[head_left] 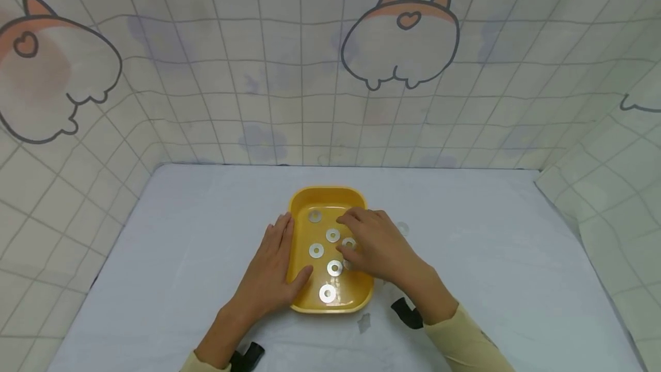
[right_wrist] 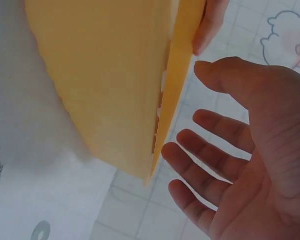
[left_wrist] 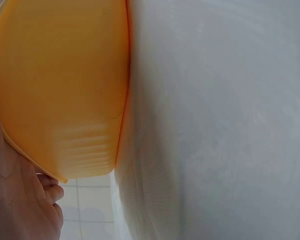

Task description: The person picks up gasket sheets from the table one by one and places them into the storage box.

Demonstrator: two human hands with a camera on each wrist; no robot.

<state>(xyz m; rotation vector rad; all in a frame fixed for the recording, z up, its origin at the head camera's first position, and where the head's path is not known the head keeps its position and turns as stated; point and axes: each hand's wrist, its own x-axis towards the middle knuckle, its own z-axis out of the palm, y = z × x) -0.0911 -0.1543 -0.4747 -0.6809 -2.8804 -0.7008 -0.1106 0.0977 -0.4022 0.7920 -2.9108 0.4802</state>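
Observation:
A yellow tray stands on the white tabletop, with several flat metal washers spread over its floor. My left hand rests along the tray's left rim, its fingers straight and its thumb reaching over the edge. In the left wrist view, the outer wall of the tray lies beside that palm. Over the right half of the tray hovers my right hand, partly covering some washers. The right wrist view shows this hand with thumb and fingers apart, holding nothing, beside the tray's rim.
A pale grey ring lies on the tabletop right of the tray, and a small grey patch in front of it. Black straps hang at the wrists. A tiled-pattern curtain encloses the table's back and sides.

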